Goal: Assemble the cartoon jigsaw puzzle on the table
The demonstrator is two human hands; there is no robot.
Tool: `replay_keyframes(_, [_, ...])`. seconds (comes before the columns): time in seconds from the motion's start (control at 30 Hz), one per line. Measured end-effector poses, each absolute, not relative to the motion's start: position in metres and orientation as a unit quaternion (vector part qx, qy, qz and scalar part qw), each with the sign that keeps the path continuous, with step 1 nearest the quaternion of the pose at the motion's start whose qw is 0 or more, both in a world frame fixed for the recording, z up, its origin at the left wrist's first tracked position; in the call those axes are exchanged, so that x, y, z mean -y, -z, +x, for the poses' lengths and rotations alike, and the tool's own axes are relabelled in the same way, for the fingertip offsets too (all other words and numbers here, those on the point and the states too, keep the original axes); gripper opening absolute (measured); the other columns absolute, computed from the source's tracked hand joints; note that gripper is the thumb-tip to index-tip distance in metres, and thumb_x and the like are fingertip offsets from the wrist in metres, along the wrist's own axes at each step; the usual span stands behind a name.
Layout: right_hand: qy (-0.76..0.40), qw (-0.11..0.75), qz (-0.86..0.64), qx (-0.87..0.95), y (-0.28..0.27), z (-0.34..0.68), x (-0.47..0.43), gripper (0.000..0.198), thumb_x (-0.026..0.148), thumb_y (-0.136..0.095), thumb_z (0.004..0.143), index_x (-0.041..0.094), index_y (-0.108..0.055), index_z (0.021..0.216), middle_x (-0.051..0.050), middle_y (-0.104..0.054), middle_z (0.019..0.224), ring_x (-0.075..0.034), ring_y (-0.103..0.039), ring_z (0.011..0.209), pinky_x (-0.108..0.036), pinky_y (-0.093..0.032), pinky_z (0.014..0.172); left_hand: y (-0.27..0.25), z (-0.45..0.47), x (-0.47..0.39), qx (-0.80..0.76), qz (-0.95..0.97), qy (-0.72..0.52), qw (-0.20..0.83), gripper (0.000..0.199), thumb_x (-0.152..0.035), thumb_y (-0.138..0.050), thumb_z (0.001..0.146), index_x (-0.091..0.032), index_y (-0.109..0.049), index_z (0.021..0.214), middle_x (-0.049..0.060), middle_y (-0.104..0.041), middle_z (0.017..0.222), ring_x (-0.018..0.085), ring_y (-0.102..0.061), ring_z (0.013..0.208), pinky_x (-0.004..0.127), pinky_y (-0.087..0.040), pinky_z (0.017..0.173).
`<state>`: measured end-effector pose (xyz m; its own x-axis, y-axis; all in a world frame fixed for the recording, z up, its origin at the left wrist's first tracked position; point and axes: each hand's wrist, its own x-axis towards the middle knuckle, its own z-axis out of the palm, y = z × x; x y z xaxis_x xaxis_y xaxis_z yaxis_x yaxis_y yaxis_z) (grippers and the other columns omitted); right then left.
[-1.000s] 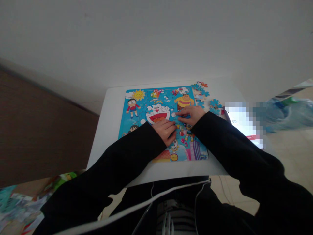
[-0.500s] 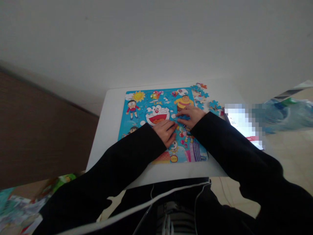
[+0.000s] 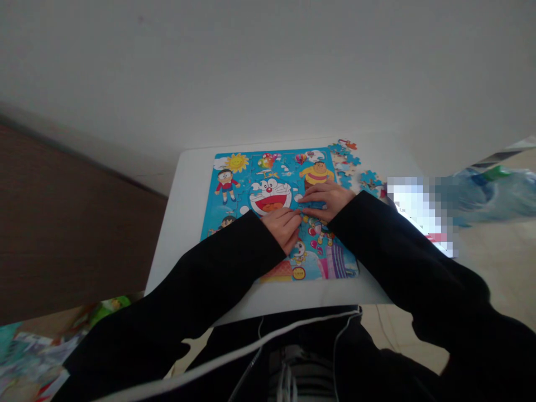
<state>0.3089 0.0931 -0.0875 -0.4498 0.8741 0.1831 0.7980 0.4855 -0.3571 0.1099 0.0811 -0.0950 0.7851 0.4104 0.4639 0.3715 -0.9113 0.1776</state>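
Observation:
A blue cartoon jigsaw puzzle [image 3: 247,173] lies flat on a small white table, with a white-faced character with an open red mouth in its middle. Over the lower middle of the puzzle rests my left hand [image 3: 283,229]; its fingers are bent and pressed together, and anything under the fingertips is hidden. Just to its right, my right hand [image 3: 330,200] reaches in from the side, its thumb and forefinger apart and their tips down on the puzzle beside the left fingertips. Whether a small piece lies beneath them does not show.
Several loose puzzle pieces [image 3: 347,159] lie by the puzzle's upper right corner. A lit, blurred-out screen [image 3: 414,215] is at the right edge of the white table [image 3: 180,195]. A wall stands behind, a brown panel [image 3: 75,223] left. A white cable [image 3: 251,346] crosses my lap.
My right thumb and forefinger have shifted slightly and now rest closer to the left fingertips. The left hand stays nearly in place. The view has tilted a little.

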Motion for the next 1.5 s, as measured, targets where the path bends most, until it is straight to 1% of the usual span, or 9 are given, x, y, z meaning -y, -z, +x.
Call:
replay_keyframes(0.1, [-0.125, 0.177, -0.504, 0.836, 0.088, 0.314, -0.093, 0.034, 0.036, -0.061, 0.072, 0.023, -0.065, 0.103, -0.006, -0.064, 0.1, -0.02, -0.057, 0.092, -0.035, -0.041, 0.086, 0.094, 0.109, -0.083, -0.226, 0.932, -0.281, 0.046, 0.025, -0.016, -0.043, 0.078, -0.009, -0.058, 0.096, 0.012, -0.064, 0.093, 0.019, -0.058, 0.085, 0.033, -0.051, 0.075])
replay_keyframes(0.23, [-0.141, 0.18, -0.511, 0.829, 0.086, 0.315, -0.091, 0.028, 0.029, -0.057, 0.075, 0.023, -0.065, 0.101, -0.006, -0.065, 0.099, -0.019, -0.058, 0.092, -0.034, -0.043, 0.084, 0.093, 0.109, -0.086, -0.254, 0.919, -0.298, 0.035, 0.023, -0.018, -0.044, 0.078, -0.009, -0.062, 0.089, 0.011, -0.064, 0.083, 0.018, -0.058, 0.074, 0.032, -0.051, 0.069])
replay_keyframes(0.37, [-0.162, 0.204, -0.525, 0.81, 0.083, 0.311, -0.089, 0.026, 0.022, -0.051, 0.078, 0.022, -0.066, 0.099, -0.004, -0.066, 0.096, -0.017, -0.059, 0.09, -0.03, -0.045, 0.079, 0.094, 0.109, -0.088, -0.247, 0.922, -0.296, 0.032, 0.024, -0.017, -0.044, 0.078, -0.007, -0.062, 0.09, 0.012, -0.062, 0.082, 0.018, -0.056, 0.074, 0.032, -0.051, 0.067])
replay_keyframes(0.57, [-0.186, 0.212, -0.553, 0.784, 0.084, 0.313, -0.09, 0.026, 0.02, -0.05, 0.078, 0.023, -0.067, 0.098, -0.003, -0.067, 0.093, -0.015, -0.06, 0.085, -0.026, -0.047, 0.074, 0.097, 0.107, -0.089, -0.247, 0.933, -0.26, 0.041, 0.028, -0.019, -0.043, 0.08, -0.009, -0.06, 0.099, 0.011, -0.06, 0.088, 0.019, -0.055, 0.079, 0.034, -0.049, 0.071])
replay_keyframes(0.8, [-0.172, 0.206, -0.559, 0.785, 0.083, 0.312, -0.089, 0.024, 0.024, -0.051, 0.078, 0.024, -0.068, 0.095, -0.003, -0.065, 0.087, -0.014, -0.059, 0.08, -0.026, -0.046, 0.07, 0.096, 0.108, -0.09, -0.238, 0.933, -0.269, 0.014, 0.027, -0.018, -0.043, 0.079, -0.008, -0.062, 0.096, 0.011, -0.061, 0.085, 0.019, -0.055, 0.075, 0.032, -0.05, 0.067])
replay_keyframes(1.03, [-0.176, 0.223, -0.548, 0.787, 0.084, 0.311, -0.089, 0.023, 0.025, -0.053, 0.076, 0.022, -0.068, 0.093, -0.004, -0.064, 0.086, -0.013, -0.057, 0.075, -0.025, -0.046, 0.069, 0.095, 0.109, -0.089, -0.239, 0.933, -0.269, 0.014, 0.027, -0.018, -0.044, 0.079, -0.008, -0.062, 0.095, 0.012, -0.061, 0.085, 0.019, -0.054, 0.075, 0.033, -0.05, 0.067])
replay_keyframes(1.23, [-0.193, 0.228, -0.561, 0.772, 0.085, 0.311, -0.09, 0.028, 0.034, -0.062, 0.069, 0.02, -0.068, 0.092, -0.005, -0.063, 0.087, -0.012, -0.055, 0.068, -0.024, -0.046, 0.061, 0.096, 0.107, -0.089, -0.247, 0.936, -0.249, 0.022, 0.028, -0.019, -0.044, 0.079, -0.009, -0.061, 0.099, 0.012, -0.06, 0.09, 0.02, -0.054, 0.079, 0.033, -0.049, 0.069])
replay_keyframes(1.33, [-0.205, 0.217, -0.565, 0.769, 0.085, 0.309, -0.09, 0.03, 0.035, -0.065, 0.066, 0.019, -0.067, 0.092, -0.005, -0.063, 0.088, -0.012, -0.055, 0.067, -0.024, -0.046, 0.061, 0.098, 0.107, -0.091, -0.24, 0.938, -0.248, 0.021, 0.029, -0.021, -0.045, 0.079, -0.008, -0.061, 0.099, 0.011, -0.06, 0.089, 0.02, -0.054, 0.079, 0.033, -0.049, 0.068])
replay_keyframes(1.5, [-0.206, 0.224, -0.576, 0.758, 0.085, 0.303, -0.093, 0.022, 0.034, -0.061, 0.07, 0.018, -0.065, 0.086, -0.005, -0.062, 0.082, -0.013, -0.056, 0.068, -0.024, -0.045, 0.061, 0.099, 0.106, -0.092, -0.236, 0.945, -0.225, 0.03, 0.031, -0.022, -0.043, 0.08, -0.008, -0.06, 0.101, 0.011, -0.059, 0.091, 0.02, -0.053, 0.08, 0.034, -0.048, 0.07])
